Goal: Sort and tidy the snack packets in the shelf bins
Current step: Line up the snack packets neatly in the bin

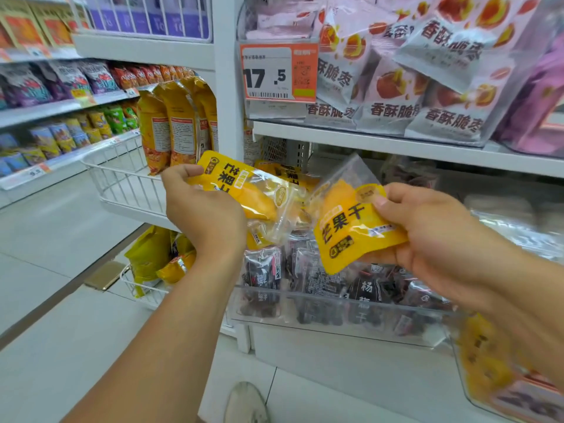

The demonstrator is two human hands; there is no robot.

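Hands occupy the near field, each holding one yellow mango packet above the shelf bins. The left hand (203, 206) grips the left mango packet (244, 190) with fingers curled round its upper left edge, thumb on top; the print on this packet reads upside down. The right hand (427, 230) pinches the right mango packet (351, 227) along its right edge, thumb pressed on the front face. The two packets sit just beside each other, their clear ends near or touching; which cannot be told.

Directly below them stands the clear front bin (335, 312), holding dark packets (363, 288) in a loose, disordered heap. Further yellow packets (287, 172) lie behind the held pair, towards the back of the same shelf. At the lower right corner another clear bin (488, 389) holds yellow packets, blurred.

Beyond, the upper shelf (396, 145) carries a clear bin of pale jujube packets (427, 87) with an orange price tag (277, 71) at its left edge.

Assessment: sorting appears under way. Two mango packets are in hand and not yet placed; the dark packets remain untidy.
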